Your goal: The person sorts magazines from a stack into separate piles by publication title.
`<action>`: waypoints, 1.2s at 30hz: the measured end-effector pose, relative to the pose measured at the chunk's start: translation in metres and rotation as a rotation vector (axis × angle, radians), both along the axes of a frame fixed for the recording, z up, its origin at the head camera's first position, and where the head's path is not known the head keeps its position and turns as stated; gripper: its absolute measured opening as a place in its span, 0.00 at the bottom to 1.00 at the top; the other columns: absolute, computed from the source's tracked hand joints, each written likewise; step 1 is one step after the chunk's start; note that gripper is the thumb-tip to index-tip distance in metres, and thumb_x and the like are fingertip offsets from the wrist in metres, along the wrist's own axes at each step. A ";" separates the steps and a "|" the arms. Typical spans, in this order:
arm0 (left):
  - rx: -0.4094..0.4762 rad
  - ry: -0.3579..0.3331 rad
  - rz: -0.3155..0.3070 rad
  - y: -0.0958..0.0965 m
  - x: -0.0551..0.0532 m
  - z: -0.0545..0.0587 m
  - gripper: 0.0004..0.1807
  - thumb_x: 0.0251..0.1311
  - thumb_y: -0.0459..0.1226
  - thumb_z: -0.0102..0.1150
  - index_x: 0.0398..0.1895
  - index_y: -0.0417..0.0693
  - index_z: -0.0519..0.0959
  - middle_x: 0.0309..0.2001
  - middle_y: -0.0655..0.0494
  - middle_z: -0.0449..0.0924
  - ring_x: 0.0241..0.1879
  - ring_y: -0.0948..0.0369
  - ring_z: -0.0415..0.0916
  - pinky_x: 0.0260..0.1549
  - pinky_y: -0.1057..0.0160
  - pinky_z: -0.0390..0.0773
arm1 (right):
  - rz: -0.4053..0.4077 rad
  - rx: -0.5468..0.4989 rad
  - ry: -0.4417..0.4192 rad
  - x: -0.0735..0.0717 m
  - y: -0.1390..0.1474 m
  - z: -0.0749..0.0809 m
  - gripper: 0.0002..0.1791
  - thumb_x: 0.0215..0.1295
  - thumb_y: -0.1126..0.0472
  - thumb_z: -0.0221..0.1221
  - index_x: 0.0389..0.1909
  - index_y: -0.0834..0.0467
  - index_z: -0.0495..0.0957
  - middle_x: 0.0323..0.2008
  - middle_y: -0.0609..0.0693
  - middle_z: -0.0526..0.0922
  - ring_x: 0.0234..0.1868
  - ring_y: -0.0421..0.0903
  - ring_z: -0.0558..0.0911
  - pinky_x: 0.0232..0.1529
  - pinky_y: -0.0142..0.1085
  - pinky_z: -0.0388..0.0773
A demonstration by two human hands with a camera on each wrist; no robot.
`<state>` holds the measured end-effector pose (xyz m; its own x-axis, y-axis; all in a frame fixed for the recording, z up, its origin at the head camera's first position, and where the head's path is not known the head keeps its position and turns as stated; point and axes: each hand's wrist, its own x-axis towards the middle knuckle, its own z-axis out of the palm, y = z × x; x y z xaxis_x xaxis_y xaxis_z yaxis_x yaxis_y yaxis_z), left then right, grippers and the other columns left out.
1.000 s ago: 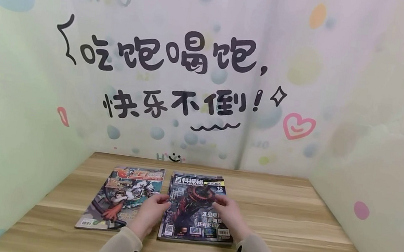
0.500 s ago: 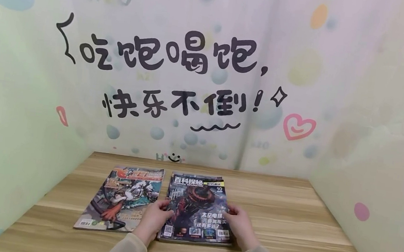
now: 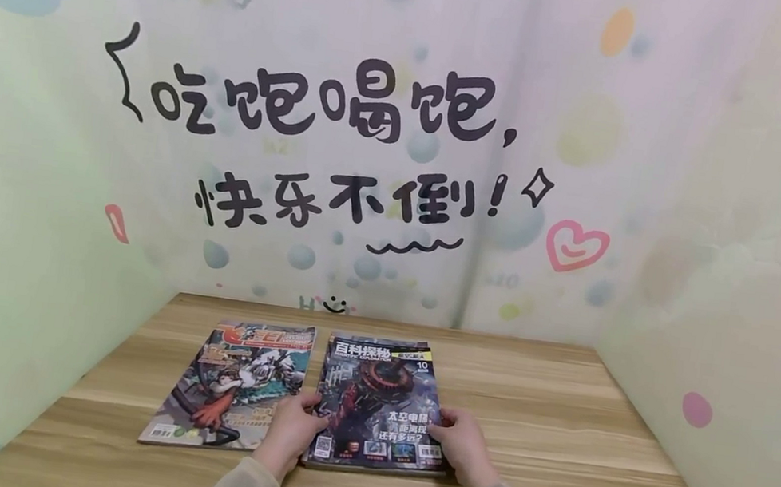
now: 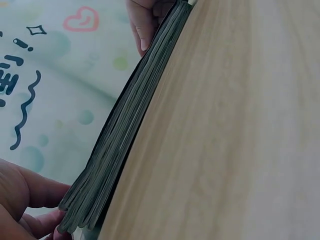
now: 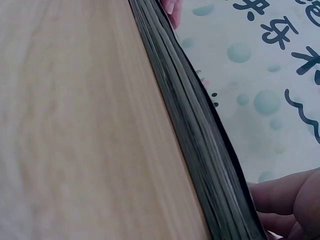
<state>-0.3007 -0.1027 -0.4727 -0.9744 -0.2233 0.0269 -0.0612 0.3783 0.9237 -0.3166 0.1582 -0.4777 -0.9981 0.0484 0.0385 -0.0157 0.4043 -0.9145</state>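
Note:
A stack of magazines with a dark "Scientific Exploration" cover on top lies on the table. My left hand holds its left edge, with the thumb on the cover's margin. At the right edge, low down, my right hand grips the stack in the same way. Seen from the near side in the left wrist view, the layered page edges lie flat on the wood, with left fingers at one end. In the right wrist view, the right fingers touch the other end.
Another magazine with a colourful comic-style cover lies just left of the stack, slightly angled. The wooden table reaches a printed back wall with black lettering. Pale side walls close off both sides.
My right hand has slid from the upper right of the cover down to its right edge. My left hand has shifted slightly down along the left edge. The stack has barely moved.

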 end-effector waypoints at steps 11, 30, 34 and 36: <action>0.066 0.020 -0.027 0.003 0.005 0.005 0.23 0.53 0.29 0.61 0.53 0.26 0.75 0.53 0.29 0.72 0.55 0.39 0.69 0.55 0.44 0.70 | -0.043 -0.033 -0.045 0.003 -0.002 0.000 0.26 0.59 0.70 0.59 0.58 0.76 0.69 0.49 0.67 0.78 0.45 0.54 0.77 0.49 0.49 0.74; 0.355 -0.060 -0.190 0.004 0.006 0.002 0.33 0.58 0.24 0.46 0.68 0.22 0.53 0.60 0.25 0.64 0.55 0.42 0.70 0.50 0.50 0.76 | -0.059 -0.286 -0.025 0.003 0.000 0.008 0.26 0.65 0.66 0.53 0.61 0.75 0.67 0.53 0.69 0.75 0.40 0.47 0.78 0.39 0.34 0.77; 0.307 -0.052 -0.164 0.006 0.005 0.000 0.32 0.57 0.24 0.48 0.67 0.23 0.55 0.60 0.26 0.65 0.59 0.38 0.65 0.56 0.44 0.70 | -0.011 -0.337 -0.045 0.003 0.003 0.006 0.26 0.65 0.68 0.52 0.63 0.76 0.64 0.53 0.69 0.76 0.40 0.46 0.79 0.38 0.32 0.77; 0.293 -0.055 -0.158 0.006 0.005 0.000 0.32 0.58 0.25 0.48 0.67 0.24 0.56 0.60 0.26 0.65 0.60 0.38 0.64 0.57 0.43 0.69 | 0.007 -0.340 -0.053 0.002 0.005 0.004 0.27 0.64 0.69 0.52 0.63 0.76 0.64 0.50 0.67 0.78 0.38 0.45 0.79 0.37 0.33 0.77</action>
<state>-0.2953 -0.0965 -0.4729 -0.9958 -0.0597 -0.0698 -0.0758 0.1057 0.9915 -0.3150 0.1634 -0.4740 -0.9986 0.0427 -0.0306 0.0338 0.0760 -0.9965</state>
